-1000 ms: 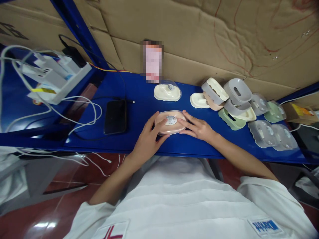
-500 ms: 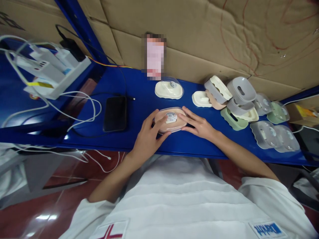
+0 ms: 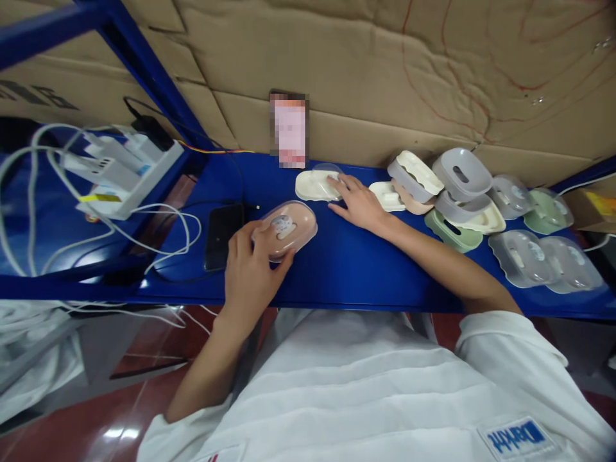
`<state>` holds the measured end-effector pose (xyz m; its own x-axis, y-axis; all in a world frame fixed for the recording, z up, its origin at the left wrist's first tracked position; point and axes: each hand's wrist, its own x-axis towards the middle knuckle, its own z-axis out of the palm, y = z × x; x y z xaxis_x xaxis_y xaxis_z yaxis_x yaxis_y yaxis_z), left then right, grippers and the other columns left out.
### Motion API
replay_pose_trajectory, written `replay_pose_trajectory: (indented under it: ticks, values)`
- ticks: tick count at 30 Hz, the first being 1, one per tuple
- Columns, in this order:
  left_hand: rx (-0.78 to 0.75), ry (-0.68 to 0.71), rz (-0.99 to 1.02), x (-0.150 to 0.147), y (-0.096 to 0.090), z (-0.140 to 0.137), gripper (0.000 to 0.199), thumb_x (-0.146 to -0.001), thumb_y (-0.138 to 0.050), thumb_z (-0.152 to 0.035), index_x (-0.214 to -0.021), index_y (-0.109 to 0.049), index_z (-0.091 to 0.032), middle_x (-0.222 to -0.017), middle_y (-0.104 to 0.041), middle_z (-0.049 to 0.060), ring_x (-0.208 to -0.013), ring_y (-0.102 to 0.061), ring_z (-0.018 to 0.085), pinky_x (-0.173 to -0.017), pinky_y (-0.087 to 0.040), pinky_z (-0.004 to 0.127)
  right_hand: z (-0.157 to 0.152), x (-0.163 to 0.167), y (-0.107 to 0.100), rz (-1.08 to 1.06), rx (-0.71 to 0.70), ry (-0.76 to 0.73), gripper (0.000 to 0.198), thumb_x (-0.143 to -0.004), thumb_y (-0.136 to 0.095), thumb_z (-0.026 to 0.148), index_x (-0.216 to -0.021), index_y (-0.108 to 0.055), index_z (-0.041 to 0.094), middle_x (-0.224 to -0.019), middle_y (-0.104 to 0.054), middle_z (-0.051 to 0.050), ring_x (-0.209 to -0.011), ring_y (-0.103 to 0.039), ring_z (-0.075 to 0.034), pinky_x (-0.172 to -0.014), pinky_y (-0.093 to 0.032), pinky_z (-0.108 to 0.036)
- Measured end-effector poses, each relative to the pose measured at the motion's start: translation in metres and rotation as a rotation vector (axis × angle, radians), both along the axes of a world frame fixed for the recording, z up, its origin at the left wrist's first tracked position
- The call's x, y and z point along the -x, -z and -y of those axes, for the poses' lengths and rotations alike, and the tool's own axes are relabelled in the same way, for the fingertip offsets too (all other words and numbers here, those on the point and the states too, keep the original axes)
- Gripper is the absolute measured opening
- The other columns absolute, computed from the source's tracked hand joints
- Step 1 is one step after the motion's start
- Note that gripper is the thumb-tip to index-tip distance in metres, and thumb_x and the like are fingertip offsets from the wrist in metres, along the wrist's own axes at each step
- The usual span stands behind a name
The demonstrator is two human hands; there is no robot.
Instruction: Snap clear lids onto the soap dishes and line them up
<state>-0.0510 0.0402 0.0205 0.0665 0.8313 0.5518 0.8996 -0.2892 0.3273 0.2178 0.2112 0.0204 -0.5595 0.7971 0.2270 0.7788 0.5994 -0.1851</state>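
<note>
My left hand [image 3: 253, 260] grips the left end of a pink soap dish [image 3: 301, 224] with a clear domed lid and a round sticker. That dish sits tilted toward the upper right, near the table's middle. Farther back lies a cream soap dish [image 3: 310, 186], also under a clear lid. My right hand [image 3: 359, 202] reaches over its right end, fingers spread and fingertips at the lid, thumb apart below. Part of the cream dish is hidden by those fingers.
A black device [image 3: 222, 237] lies left of my left hand, with cables and a white power strip [image 3: 158, 170] beyond. A phone [image 3: 290, 131] leans on the cardboard. Stacked dish parts [image 3: 462, 173] and several lidded dishes [image 3: 522, 256] stand at right on the blue table [image 3: 356, 276].
The pink soap dish has moved left and turned, in my left hand. My right hand has let go of it and moved back to the cream dish. The view has shifted slightly.
</note>
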Motion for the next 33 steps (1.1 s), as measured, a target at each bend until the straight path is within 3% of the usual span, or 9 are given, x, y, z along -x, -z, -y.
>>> replay_pose_trajectory:
  ticks: [5,9,13,17,21,23,26,28,33]
  values:
    - [0.02,-0.051,-0.085,0.003,-0.009,-0.028,0.054,-0.101,-0.065,-0.04,-0.149,-0.055,-0.019,-0.146,-0.059,0.022,-0.137,-0.058,0.045,-0.11,-0.051,0.06,0.069,-0.051,-0.007,-0.019,-0.029,-0.053,0.065,-0.107,-0.058,0.043,-0.164,-0.046,0.016,-0.167,-0.047,-0.022,-0.156,-0.044,-0.042,-0.124,-0.045,-0.061]
    - [0.097,-0.01,-0.278,-0.016,-0.029,-0.047,0.054,-0.106,-0.049,-0.025,-0.159,-0.046,-0.015,-0.163,-0.049,0.024,-0.15,-0.049,0.044,-0.117,-0.046,0.061,0.095,-0.084,-0.019,0.024,0.016,-0.164,0.06,-0.108,-0.056,0.041,-0.165,-0.045,0.024,-0.175,-0.039,-0.016,-0.163,-0.034,-0.038,-0.13,-0.034,-0.065]
    - [0.144,0.247,-0.471,-0.043,-0.037,-0.07,0.055,-0.103,-0.043,-0.011,-0.157,-0.05,-0.01,-0.17,-0.043,0.025,-0.156,-0.045,0.041,-0.123,-0.04,0.058,0.088,-0.095,-0.024,-0.013,-0.049,-0.107,0.052,-0.112,-0.045,0.034,-0.163,-0.048,0.027,-0.169,-0.05,-0.012,-0.158,-0.044,-0.034,-0.13,-0.034,-0.063]
    - [0.202,0.428,-0.613,-0.068,-0.034,-0.083,0.035,-0.103,-0.048,-0.011,-0.132,-0.068,-0.008,-0.137,-0.071,0.024,-0.132,-0.066,0.041,-0.114,-0.045,0.059,0.074,-0.094,-0.024,-0.042,-0.18,0.088,0.047,-0.112,-0.045,0.037,-0.153,-0.06,0.02,-0.152,-0.066,-0.016,-0.143,-0.06,-0.036,-0.118,-0.046,-0.059]
    - [0.149,0.77,-0.62,-0.083,-0.026,-0.073,0.027,-0.108,-0.05,-0.016,-0.126,-0.07,-0.015,-0.12,-0.076,0.012,-0.111,-0.073,0.028,-0.101,-0.052,0.043,0.071,-0.097,-0.029,-0.023,-0.253,0.093,0.048,-0.112,-0.048,0.043,-0.152,-0.06,0.019,-0.155,-0.064,-0.016,-0.146,-0.058,-0.034,-0.123,-0.04,-0.058]
    - [0.091,0.887,-0.591,-0.083,-0.022,-0.066,0.026,-0.109,-0.052,-0.017,-0.129,-0.069,-0.017,-0.119,-0.076,0.009,-0.109,-0.073,0.024,-0.098,-0.051,0.038,0.07,-0.104,-0.034,-0.043,-0.338,0.202,0.052,-0.112,-0.046,0.045,-0.155,-0.056,0.018,-0.159,-0.06,-0.016,-0.15,-0.053,-0.035,-0.127,-0.034,-0.06]
    - [0.011,0.895,-0.553,-0.079,-0.017,-0.063,0.024,-0.11,-0.056,-0.022,-0.129,-0.068,-0.018,-0.118,-0.075,0.008,-0.106,-0.072,0.024,-0.095,-0.05,0.037,0.064,-0.122,-0.038,-0.08,-0.434,0.465,0.053,-0.111,-0.046,0.048,-0.152,-0.058,0.016,-0.154,-0.063,-0.02,-0.147,-0.053,-0.039,-0.126,-0.028,-0.067]
    - [-0.011,0.873,-0.549,-0.076,-0.016,-0.065,0.021,-0.109,-0.059,-0.027,-0.126,-0.07,-0.018,-0.117,-0.075,0.008,-0.105,-0.072,0.025,-0.094,-0.049,0.038,0.058,-0.134,-0.037,-0.091,-0.419,0.559,0.047,-0.11,-0.048,0.048,-0.141,-0.066,0.016,-0.142,-0.071,-0.02,-0.138,-0.059,-0.041,-0.124,-0.027,-0.07]
    - [0.018,0.843,-0.561,-0.07,-0.019,-0.074,0.018,-0.109,-0.062,-0.031,-0.108,-0.073,-0.017,-0.105,-0.074,0.007,-0.095,-0.071,0.024,-0.088,-0.048,0.037,0.053,-0.142,-0.029,-0.169,-0.363,0.523,0.035,-0.108,-0.053,0.048,-0.12,-0.072,0.021,-0.121,-0.078,-0.013,-0.119,-0.069,-0.036,-0.118,-0.035,-0.063]
